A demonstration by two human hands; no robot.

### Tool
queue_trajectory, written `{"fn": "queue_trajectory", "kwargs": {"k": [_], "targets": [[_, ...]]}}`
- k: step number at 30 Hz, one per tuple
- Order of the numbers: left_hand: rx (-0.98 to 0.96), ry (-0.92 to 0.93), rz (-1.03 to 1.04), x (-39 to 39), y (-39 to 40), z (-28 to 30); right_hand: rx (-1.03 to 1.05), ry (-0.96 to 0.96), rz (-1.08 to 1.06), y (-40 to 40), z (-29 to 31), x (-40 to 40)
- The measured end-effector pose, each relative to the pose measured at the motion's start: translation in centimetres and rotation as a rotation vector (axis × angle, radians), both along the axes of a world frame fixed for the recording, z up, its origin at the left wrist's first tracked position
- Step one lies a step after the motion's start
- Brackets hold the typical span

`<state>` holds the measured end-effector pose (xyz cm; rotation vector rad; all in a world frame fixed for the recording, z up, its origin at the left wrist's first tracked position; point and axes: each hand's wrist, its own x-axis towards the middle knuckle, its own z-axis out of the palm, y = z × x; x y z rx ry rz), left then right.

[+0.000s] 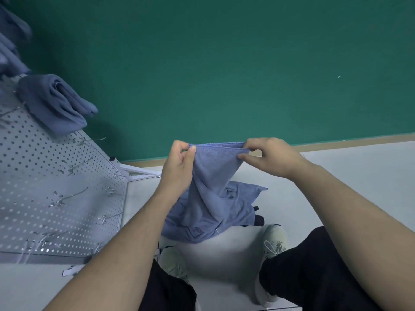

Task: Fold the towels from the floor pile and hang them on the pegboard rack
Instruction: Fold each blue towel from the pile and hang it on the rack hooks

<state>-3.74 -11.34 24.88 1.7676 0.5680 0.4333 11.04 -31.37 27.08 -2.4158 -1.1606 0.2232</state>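
Towel point(211, 176) hangs stretched, top corners pinched by left hand point(177, 167) and right hand point(269, 157).

Even, soft indoor light; wide-angle bend and some blur at the margins

No glare or hard shadows: only a faint soft shadow lies on the pale floor point(359, 187) under the hanging towel point(215, 176). The green wall point(224, 63) darkens toward the upper corners. The pegboard rack point(56, 176) leans and curves with lens distortion, and its hooks along the left edge smear; the centre is fairly sharp.
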Motion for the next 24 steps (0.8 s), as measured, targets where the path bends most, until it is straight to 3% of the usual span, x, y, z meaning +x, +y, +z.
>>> {"fn": "queue_trajectory", "kwargs": {"k": [5,7,11,19,24], "targets": [[0.109,-0.021,-0.013,-0.8,-0.5,2.2,0.158,-0.139,0.135,-1.9,2.2,-1.6],[0.144,-0.032,-0.035,-1.0,-0.6,3.6,0.213,-0.113,0.109,-2.3,3.7,-2.2],[0.157,-0.092,0.004,-1.0,-1.3,7.5,0.37,0.094,-0.004,-2.0,8.1,-3.2],[-0.019,-0.235,0.085,-1.7,-2.2,16.5,0.707,0.514,-0.08,-0.7,17.4,-5.5],[0.023,-0.287,0.026,-3.1,-2.4,20.5,0.564,0.778,-0.196,-1.4,21.7,-6.2]]}}
